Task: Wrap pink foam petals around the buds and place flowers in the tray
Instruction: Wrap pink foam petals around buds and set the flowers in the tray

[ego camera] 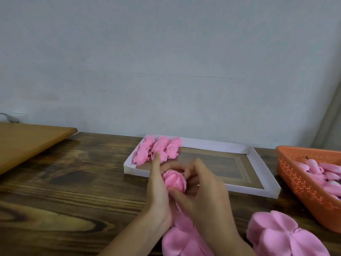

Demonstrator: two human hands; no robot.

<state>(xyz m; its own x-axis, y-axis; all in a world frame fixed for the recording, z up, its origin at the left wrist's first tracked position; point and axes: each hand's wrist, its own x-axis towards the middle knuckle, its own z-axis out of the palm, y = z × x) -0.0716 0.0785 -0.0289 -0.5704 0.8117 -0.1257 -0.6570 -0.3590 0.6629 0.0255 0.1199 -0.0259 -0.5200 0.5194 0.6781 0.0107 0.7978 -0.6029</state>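
Observation:
A pink foam flower (174,180) is held over the near edge of the white tray (257,157). My left hand (156,185) grips it from the left, index finger stretched out. My right hand (204,193) pinches its base with thumb and fingers from the right. Loose pink petals (181,235) hang below the flower, between my wrists. Several finished pink flowers (158,149) lie grouped in the tray's far left corner.
A stack of pink foam petals (282,235) lies at the lower right on the dark wooden table (64,191). An orange perforated basket (302,182) with pink buds stands at the right. A lighter wooden board (27,143) sits at the far left, against the wall.

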